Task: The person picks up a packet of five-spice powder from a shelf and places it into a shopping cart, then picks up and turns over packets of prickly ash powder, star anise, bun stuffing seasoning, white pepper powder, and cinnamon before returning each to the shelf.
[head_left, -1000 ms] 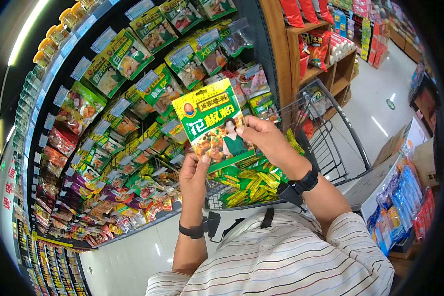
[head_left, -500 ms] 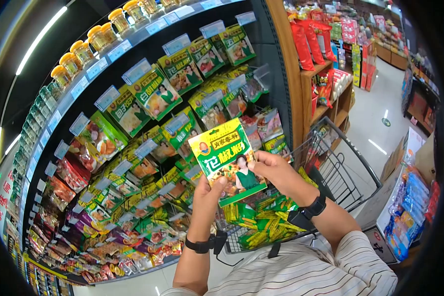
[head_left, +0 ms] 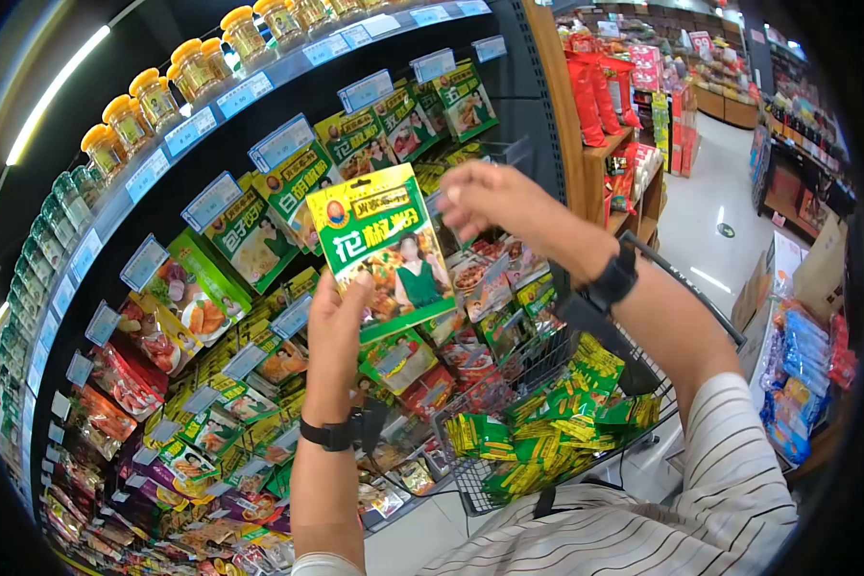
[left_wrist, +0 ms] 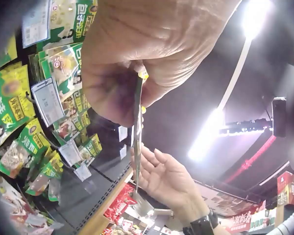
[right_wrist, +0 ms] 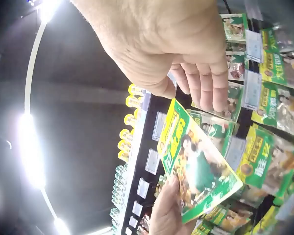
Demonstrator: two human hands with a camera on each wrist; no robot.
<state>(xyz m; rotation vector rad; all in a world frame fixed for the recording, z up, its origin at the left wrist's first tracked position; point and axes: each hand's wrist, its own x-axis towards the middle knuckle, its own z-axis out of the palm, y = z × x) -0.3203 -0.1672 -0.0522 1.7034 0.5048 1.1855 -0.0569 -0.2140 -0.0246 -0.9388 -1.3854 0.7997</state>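
Observation:
My left hand (head_left: 336, 312) grips a green and yellow seasoning packet (head_left: 386, 264) by its lower left edge, thumb on the front. Its face, with Chinese lettering and a picture of a person in a green apron, turns toward the head camera. Just right of the packet's upper edge, my right hand (head_left: 494, 204) is raised with loosely bent fingers and holds nothing. Seen edge-on in the left wrist view, the packet (left_wrist: 138, 117) stands between the two hands. In the right wrist view the right fingers (right_wrist: 206, 83) hang above the packet's top corner.
A shelf wall of hanging seasoning packets (head_left: 250, 235) with price tags faces me, yellow-lidded jars (head_left: 151, 94) along its top. Below my right arm stands a wire cart (head_left: 466, 480) holding a pile of green and yellow packets (head_left: 562, 418). Wooden shelving (head_left: 595, 154) borders the aisle.
My right hand has let go of the packet and lifted up beside it. The left hand keeps its grip, and the packet has moved up and left in the head view.

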